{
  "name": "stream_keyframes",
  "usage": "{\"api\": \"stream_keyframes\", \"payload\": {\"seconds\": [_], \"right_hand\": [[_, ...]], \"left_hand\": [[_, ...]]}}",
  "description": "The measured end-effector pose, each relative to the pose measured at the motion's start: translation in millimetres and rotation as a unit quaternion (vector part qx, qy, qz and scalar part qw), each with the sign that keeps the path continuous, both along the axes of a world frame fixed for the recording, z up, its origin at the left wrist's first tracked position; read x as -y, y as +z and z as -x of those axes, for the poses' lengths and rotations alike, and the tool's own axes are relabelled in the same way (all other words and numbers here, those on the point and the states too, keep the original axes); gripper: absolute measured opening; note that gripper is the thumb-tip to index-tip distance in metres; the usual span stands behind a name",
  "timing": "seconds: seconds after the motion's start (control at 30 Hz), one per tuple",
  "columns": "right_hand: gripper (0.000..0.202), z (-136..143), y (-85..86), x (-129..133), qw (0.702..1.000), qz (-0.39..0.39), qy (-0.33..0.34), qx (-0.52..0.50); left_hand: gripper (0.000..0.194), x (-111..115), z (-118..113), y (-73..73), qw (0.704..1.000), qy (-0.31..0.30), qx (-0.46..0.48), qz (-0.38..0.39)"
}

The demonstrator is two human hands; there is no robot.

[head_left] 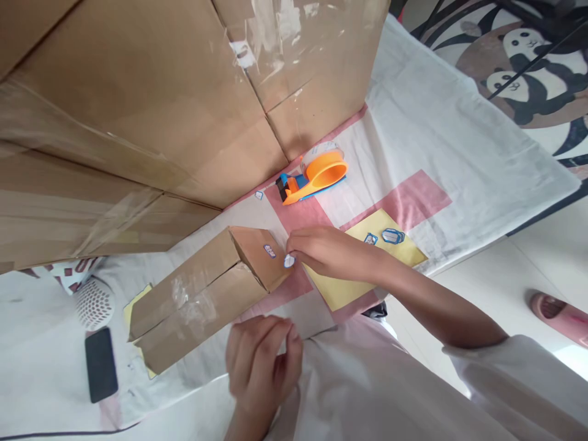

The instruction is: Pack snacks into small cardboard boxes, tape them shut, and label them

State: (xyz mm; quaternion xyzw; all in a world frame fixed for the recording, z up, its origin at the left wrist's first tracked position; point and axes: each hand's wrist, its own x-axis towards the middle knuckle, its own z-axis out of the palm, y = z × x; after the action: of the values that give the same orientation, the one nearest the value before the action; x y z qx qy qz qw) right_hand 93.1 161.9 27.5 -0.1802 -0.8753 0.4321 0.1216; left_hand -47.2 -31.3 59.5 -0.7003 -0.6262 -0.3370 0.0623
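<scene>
My right hand [328, 252] pinches a small white cut-out sticker [289, 261] with a blue outline, right beside the end flap of a long cardboard box [197, 300]. Another blue-outlined sticker [269, 251] lies on that flap. Clear tape runs along the seam on top of the box. Below the box, near my body, my left hand [261, 361] is curled in a loose fist, with nothing visible in it. Under my right forearm is a yellow sheet [340, 297] with a small stack of cut-outs [393, 236] and a single cut-out [370, 239] on it.
An orange tape dispenser [321, 174] stands behind my right hand. Large taped cartons [151, 104] wall off the back left. A dark phone [101, 364] and a white perforated object [94, 303] lie at the left on the cloth [395, 141]. A small cut-out [259, 195] lies near the cartons.
</scene>
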Motion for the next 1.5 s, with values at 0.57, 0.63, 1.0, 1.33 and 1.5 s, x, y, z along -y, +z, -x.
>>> {"api": "stream_keyframes", "payload": {"seconds": [0.57,0.63,1.0,1.33,1.5], "right_hand": [[0.029,42,-40.2,-12,0.980,-0.196,-0.001,-0.022],[0.028,43,-42.6,-11,0.981,-0.192,-0.006,-0.026],[0.028,37,-46.8,6,0.995,-0.030,-0.070,-0.068],[0.059,34,-39.5,62,0.956,0.196,-0.168,-0.136],[0.063,36,-42.1,68,0.947,0.230,-0.164,-0.150]], "left_hand": [[0.030,-17,46,-9.9,0.980,0.159,-0.080,-0.086],[0.030,-16,48,-10.4,0.981,0.152,-0.086,-0.089],[0.031,-16,50,-14.7,0.975,0.183,-0.107,-0.069],[0.022,-17,45,-11.1,0.973,0.189,-0.123,-0.057],[0.020,-18,44,-10.8,0.974,0.182,-0.124,-0.059]]}}
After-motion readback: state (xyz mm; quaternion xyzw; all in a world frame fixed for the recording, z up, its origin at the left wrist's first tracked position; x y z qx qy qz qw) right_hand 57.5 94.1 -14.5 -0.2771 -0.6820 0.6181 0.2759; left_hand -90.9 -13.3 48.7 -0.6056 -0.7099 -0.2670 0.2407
